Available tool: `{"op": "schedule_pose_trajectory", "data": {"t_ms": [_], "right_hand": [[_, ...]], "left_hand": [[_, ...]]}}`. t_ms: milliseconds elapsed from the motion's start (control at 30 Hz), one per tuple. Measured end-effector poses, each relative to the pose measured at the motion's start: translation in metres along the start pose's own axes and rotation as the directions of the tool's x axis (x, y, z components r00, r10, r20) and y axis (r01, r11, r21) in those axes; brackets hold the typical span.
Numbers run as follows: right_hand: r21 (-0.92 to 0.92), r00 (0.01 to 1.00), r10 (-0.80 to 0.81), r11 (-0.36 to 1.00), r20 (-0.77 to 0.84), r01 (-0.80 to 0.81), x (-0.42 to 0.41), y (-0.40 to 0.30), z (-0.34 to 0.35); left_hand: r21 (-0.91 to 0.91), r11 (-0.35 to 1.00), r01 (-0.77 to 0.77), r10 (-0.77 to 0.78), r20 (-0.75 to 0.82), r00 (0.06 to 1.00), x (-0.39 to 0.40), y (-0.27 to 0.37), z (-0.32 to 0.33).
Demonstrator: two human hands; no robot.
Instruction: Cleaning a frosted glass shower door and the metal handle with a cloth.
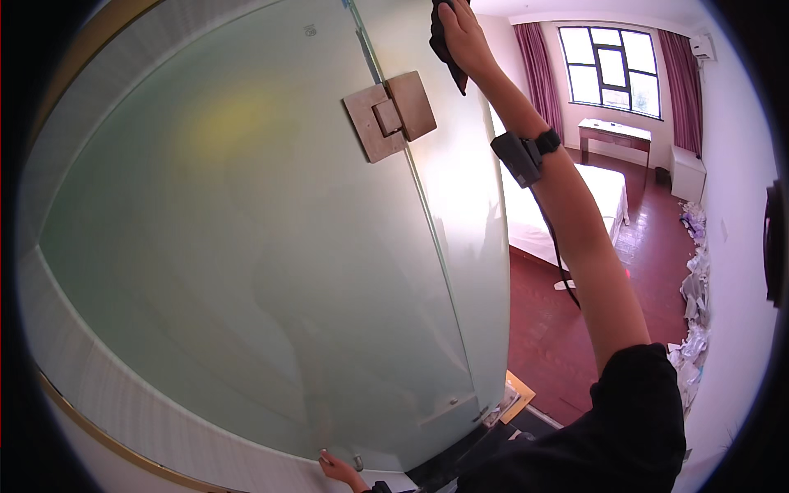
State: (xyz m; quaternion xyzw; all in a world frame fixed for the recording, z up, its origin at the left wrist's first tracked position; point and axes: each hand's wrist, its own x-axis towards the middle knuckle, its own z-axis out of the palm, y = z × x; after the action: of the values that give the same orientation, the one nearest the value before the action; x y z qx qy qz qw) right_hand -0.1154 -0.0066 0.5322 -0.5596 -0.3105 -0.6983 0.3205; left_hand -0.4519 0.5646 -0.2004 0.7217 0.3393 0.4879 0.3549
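Note:
A large frosted glass door (246, 246) spans the left and middle of the view, with a square metal hinge (373, 120) joining it to a narrower glass panel (487, 296). High up, my right hand (470, 46) presses a dark cloth (455, 77) against the panel's upper part. Its fingertips reach the top rim of the picture. Low down, my left hand (340, 471) is at the door's bottom edge in the picture, beside a small metal fitting (359, 462). The fingers are curled and small in view; whether they grip anything is unclear.
Past the panel are a bed with white covers (601, 191), a desk (616, 134) under a window (610, 71), and a white cabinet (687, 174). Crumpled plastic and paper scraps (696, 283) line the right wall. A yellowish board (519, 394) lies by the panel's foot.

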Motion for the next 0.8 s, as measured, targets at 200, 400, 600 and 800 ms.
{"op": "schedule_pose_trajectory", "data": {"t_ms": [200, 400, 600, 800], "right_hand": [[-0.153, 0.994, 0.03, 0.987, -0.103, -0.045, -0.092, -0.041, 0.0], [-0.156, 0.98, 0.183, 0.973, 0.078, -0.169, -0.288, -0.119, -0.028], [-0.159, 0.899, 0.323, 0.945, 0.296, -0.287, -0.477, -0.194, -0.052], [-0.101, 0.957, 0.176, 0.982, 0.229, -0.157, -0.29, -0.154, -0.026]], "left_hand": [[-0.017, 1.0, 0.008, -0.007, 0.065, 0.998, -0.001, 0.002, -0.006], [0.116, 0.993, 0.006, -0.012, 0.053, 0.999, 0.002, -0.002, -0.008], [0.037, 0.999, -0.026, 0.027, -0.027, 0.999, 0.004, 0.011, -0.005], [-0.006, 0.999, 0.053, -0.053, 0.087, 0.995, 0.011, 0.005, -0.01]]}}
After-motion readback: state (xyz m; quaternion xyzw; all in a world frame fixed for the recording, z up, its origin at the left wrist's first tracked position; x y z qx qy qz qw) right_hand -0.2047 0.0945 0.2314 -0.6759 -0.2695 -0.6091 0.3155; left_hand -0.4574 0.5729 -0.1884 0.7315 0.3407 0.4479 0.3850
